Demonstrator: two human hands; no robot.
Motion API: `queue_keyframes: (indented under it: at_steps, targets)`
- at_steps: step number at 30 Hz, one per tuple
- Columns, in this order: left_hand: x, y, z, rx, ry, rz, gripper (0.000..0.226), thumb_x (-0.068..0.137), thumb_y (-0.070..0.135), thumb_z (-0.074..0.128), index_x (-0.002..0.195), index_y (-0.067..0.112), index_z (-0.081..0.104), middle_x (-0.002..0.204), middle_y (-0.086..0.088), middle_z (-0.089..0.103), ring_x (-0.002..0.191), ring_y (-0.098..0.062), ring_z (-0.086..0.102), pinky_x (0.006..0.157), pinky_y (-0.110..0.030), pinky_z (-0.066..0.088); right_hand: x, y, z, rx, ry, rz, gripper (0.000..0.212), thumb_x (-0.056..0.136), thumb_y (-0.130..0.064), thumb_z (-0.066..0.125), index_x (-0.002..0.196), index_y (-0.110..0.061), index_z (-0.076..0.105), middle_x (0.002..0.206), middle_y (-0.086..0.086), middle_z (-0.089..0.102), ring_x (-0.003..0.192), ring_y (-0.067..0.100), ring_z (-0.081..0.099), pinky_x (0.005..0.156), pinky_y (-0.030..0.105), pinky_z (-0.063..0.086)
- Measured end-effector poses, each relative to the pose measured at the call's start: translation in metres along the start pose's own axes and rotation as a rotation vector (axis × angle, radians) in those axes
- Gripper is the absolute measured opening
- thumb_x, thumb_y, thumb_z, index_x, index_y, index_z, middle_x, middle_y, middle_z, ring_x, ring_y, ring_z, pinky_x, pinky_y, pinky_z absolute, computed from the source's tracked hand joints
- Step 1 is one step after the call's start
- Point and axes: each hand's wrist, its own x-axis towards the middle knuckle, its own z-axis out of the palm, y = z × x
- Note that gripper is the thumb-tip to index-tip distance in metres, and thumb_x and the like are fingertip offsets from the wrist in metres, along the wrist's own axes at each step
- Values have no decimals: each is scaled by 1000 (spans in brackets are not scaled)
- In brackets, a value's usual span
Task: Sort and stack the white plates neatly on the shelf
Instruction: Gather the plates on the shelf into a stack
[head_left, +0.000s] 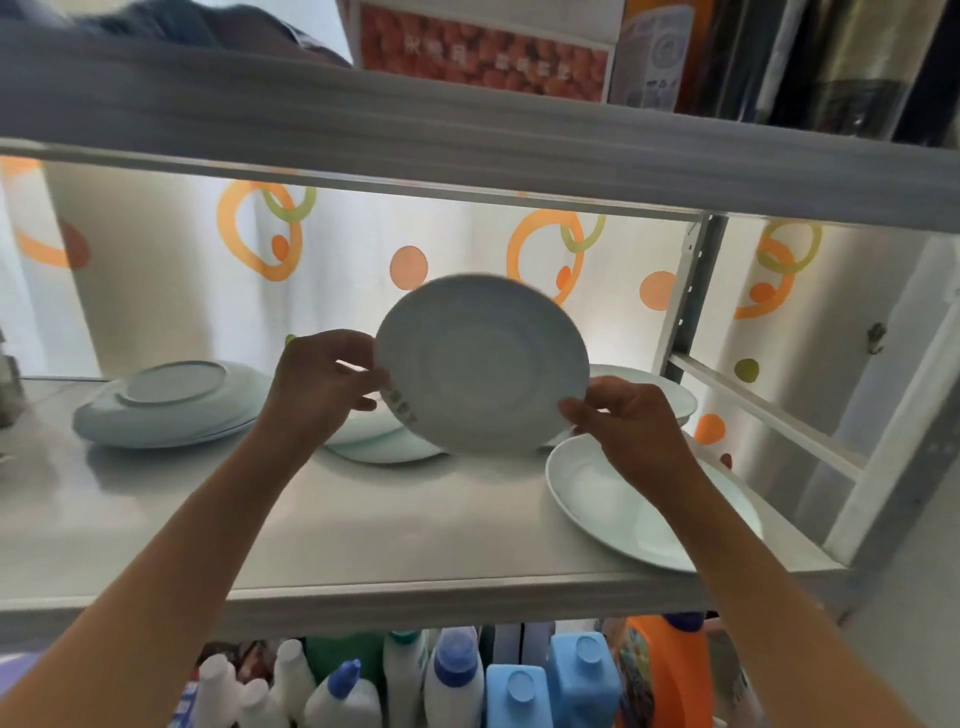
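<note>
Plate (483, 364): tilted, underside near, held above shelf (363, 519)
L hand (322, 379): fingers pinch left rim
R hand (628, 426): fingers pinch right rim
Others: plates left, centre, right

Both bare forearms reach up and forward from the lower corners, converging toward the middle. The left hand (322, 376) has its fingers curled with the thumb forward, pinching. The right hand (631, 421) mirrors it slightly lower, fingertips bent inward in a pinch.
</note>
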Motion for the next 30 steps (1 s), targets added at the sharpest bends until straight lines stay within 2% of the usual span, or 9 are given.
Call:
queue_keyframes:
  at_steps: [4,6,8,12,15,21,24,26,30]
  targets:
    - [-15,-8,-7,96,127,238,25,71,-18,60,69,6,60,83,-1,70,77,-5,66,63,-31,56,-5,13,14,-513,222,-536,27,78,12,66,101,1,73,105,12,70,99,19,64,94,17,46]
    - [-19,-11,-9,136,216,324,29,70,-14,54,64,14,59,85,2,72,84,-8,67,78,-46,55,-11,16,20,-625,280,-657,26,79,12,68,103,6,70,108,17,70,103,26,64,100,23,44]
    - [-20,-12,-9,133,211,320,33,72,-11,55,61,20,61,85,6,73,83,-8,69,73,-44,56,-15,13,25,-578,317,-671,21,80,8,69,101,7,69,106,18,70,102,25,63,99,21,44]
    - [-32,-19,2,64,174,176,40,74,-14,53,57,21,63,82,12,74,80,-8,70,55,-32,56,-11,4,28,-472,365,-583,19,77,11,71,95,6,68,95,17,70,91,22,63,89,9,42]
    - [-33,-24,-2,-33,150,75,38,72,-17,51,57,16,64,78,8,75,80,-11,71,65,-26,55,-8,-2,26,-430,311,-460,19,78,7,71,96,0,72,91,12,72,81,14,63,79,7,46]
    - [-28,-5,-16,-355,128,-111,28,81,-15,46,74,3,67,69,-6,70,69,-21,71,68,-23,58,-6,-17,25,-143,132,-65,23,89,-23,68,69,-11,71,56,8,62,46,8,53,54,24,45]
    - [-31,-1,-23,-142,37,-122,9,85,4,63,81,6,71,73,-7,73,67,-19,70,57,-26,56,-6,-18,30,-103,164,-11,12,88,-21,69,95,-16,77,69,-1,71,58,9,62,64,29,53]
    - [-34,-4,-27,70,-16,-124,15,82,16,72,77,3,70,64,-8,71,53,-17,64,48,-27,49,-5,-15,31,-140,163,54,31,85,-23,73,115,-16,71,73,6,72,69,19,67,75,36,57]
    - [-43,-13,-30,278,-186,-273,24,83,14,72,71,-6,68,48,-7,64,37,-11,54,38,-21,39,-5,-11,30,-286,56,162,20,80,-20,76,98,-11,76,81,7,74,74,19,68,80,36,57]
